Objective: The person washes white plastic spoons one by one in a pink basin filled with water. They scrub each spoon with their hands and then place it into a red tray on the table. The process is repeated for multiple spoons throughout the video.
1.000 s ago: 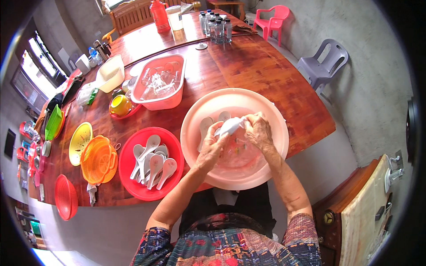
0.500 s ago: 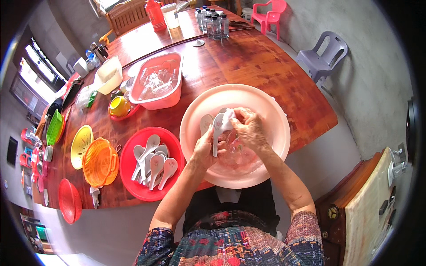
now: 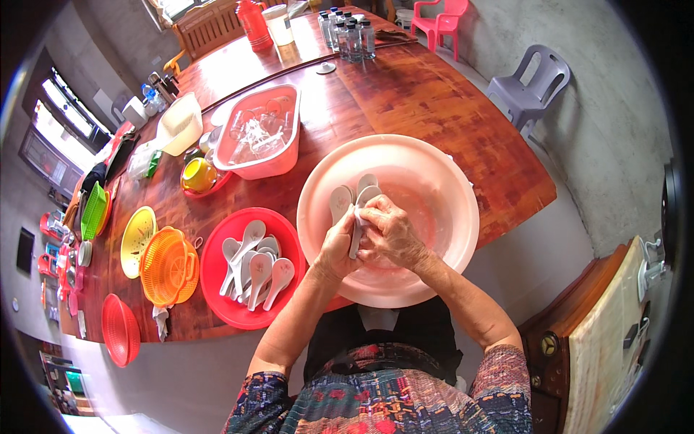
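Note:
Over the large pale pink basin [image 3: 460, 217], my left hand [image 3: 335, 249] is closed around a white soup spoon [image 3: 354, 246], which stands nearly upright. Pressed against that spoon, my right hand [image 3: 394, 231] has its fingers closed on a small white cloth [image 3: 359, 215], mostly hidden by the fingers. More white spoons rest inside the basin beyond my hands: one spoon [image 3: 340, 201] at the left, and others [image 3: 367, 182] near the middle. To the left, a red plastic plate [image 3: 217, 304] carries a pile of white soup spoons [image 3: 258, 271].
Left of the plate are an orange colander [image 3: 168, 267], a yellow strainer [image 3: 137, 242] and a red basket [image 3: 121, 329]. A pink tub [image 3: 267, 170] of clear glassware stands farther back. Small bottles [image 3: 350, 40] and a red thermos [image 3: 253, 25] stand at the far end.
My right hand has come down and left, closing over the spoon with the cloth. The held spoon's bowl, visible before, is now covered by my fingers.

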Demonstrator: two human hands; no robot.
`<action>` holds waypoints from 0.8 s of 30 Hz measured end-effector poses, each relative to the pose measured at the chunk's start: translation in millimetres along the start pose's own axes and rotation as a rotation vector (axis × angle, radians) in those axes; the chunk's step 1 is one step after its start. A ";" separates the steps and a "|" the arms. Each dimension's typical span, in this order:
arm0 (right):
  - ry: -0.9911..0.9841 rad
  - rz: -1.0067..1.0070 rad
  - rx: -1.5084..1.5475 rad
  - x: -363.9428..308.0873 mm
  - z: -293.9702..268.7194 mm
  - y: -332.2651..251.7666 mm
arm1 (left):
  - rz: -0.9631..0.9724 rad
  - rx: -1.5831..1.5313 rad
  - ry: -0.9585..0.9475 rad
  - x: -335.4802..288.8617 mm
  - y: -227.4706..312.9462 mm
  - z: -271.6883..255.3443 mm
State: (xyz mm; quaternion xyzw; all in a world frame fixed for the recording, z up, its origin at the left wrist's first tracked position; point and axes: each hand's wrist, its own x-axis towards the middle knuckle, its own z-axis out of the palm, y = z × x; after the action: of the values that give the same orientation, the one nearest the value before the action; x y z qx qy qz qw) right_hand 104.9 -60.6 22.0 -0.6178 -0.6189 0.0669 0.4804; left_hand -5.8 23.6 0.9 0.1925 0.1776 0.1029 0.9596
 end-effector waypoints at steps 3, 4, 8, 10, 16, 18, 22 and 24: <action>0.162 -0.050 -0.249 13.4 -1.5 -0.1 | -0.052 0.044 0.082 -1.0 1.4 2.7; 0.219 -0.014 -0.301 20.4 -2.7 -3.2 | -0.023 0.066 0.183 -5.5 2.5 15.2; 0.276 0.083 -0.386 25.1 5.1 -5.5 | 0.035 -0.012 -0.002 0.2 3.6 -6.3; 0.201 0.120 -0.323 19.3 11.4 -6.2 | 0.147 0.081 0.099 2.6 -1.5 -4.3; -0.107 0.227 -0.007 -1.2 7.5 -21.4 | 0.175 -0.034 0.046 5.6 -0.5 -6.7; -0.147 0.152 0.068 -12.9 6.6 -25.4 | 0.174 0.002 0.041 7.2 1.3 -17.1; -0.536 0.277 -0.211 -3.1 -25.6 -28.3 | 0.263 0.089 0.121 8.2 0.9 -25.6; -0.554 0.366 -0.525 -9.0 -34.5 -9.0 | 0.254 0.097 0.143 6.0 0.4 -14.7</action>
State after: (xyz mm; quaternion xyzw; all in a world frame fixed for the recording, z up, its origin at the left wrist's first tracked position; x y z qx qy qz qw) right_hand 119.9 -87.7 41.7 -0.7776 -0.6008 0.1545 0.1023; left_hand -5.9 30.5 -13.4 0.2517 0.2246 0.2282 0.9133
